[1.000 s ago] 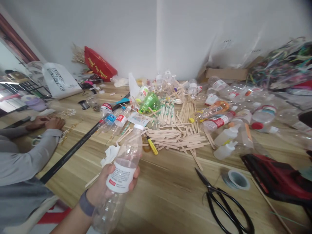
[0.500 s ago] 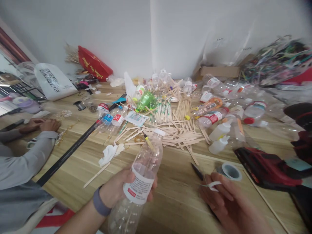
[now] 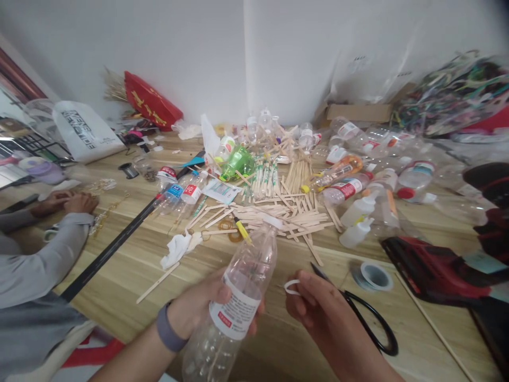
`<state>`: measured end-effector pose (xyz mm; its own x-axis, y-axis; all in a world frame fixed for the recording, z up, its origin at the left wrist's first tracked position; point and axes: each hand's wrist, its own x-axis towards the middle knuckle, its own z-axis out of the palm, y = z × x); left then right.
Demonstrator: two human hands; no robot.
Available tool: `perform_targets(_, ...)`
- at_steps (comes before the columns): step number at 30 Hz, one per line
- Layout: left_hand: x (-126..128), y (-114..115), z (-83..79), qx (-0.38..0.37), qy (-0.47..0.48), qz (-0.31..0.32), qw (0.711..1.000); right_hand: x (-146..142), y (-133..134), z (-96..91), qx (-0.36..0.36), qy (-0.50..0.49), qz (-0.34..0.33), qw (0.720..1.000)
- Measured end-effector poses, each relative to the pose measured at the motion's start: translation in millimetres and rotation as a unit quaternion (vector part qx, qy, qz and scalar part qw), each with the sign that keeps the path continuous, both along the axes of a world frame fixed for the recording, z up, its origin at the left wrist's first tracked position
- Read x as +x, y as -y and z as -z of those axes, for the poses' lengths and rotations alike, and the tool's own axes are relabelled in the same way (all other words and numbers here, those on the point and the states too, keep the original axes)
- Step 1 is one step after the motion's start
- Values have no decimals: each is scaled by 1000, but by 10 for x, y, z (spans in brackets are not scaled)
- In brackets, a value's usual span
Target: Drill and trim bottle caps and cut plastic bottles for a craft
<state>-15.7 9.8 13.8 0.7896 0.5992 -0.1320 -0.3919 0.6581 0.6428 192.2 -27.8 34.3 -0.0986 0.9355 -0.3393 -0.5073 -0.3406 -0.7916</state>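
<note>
Left hand [image 3: 202,301] grips white-labelled bottle [image 3: 237,305], print illegible; white bag [image 3: 85,132] reads "MENS".

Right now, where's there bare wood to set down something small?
Bare table lies between the long black bar and the crumpled white tissue, and between the scissors and the thin wooden rod. A narrow gap separates the held bottle from the right hand. Beyond them it is crowded: craft sticks in the middle, plastic bottles to the right.

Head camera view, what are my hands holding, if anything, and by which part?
Left hand: a clear plastic bottle, around its middle at the white label. Right hand: a small white loop, pinched at one side.
</note>
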Motion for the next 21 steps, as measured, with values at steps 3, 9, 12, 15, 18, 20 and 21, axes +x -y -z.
perform_targets(3, -11, -8, 29, -3, 8, 8, 1000, 8, -4, 53, 1, 5, 2, 1000)
perform_targets(9, -48, -28, 74, -10, 56, 27, 998, 101, 84, 38, -18, 43, 42, 998)
perform_targets(12, -92, -19, 73, -2, 73, 21, 997, 202, 142, 44, -44, 24, 90, 995)
perform_targets(15, -155, -2, 63, -5, 75, 11, 997, 400, 211, 133, -67, 16, 120, 990)
perform_targets(18, -201, 13, 56, -22, 85, 8, 996, 663, 308, 262, -78, 28, 107, 991)
perform_targets(20, -204, 22, 51, -38, 88, 24, 995, 819, 381, 331, -120, 43, 132, 983)
perform_targets(21, -196, 26, 49, -44, 87, 34, 995, 880, 414, 355, -152, 53, 163, 973)
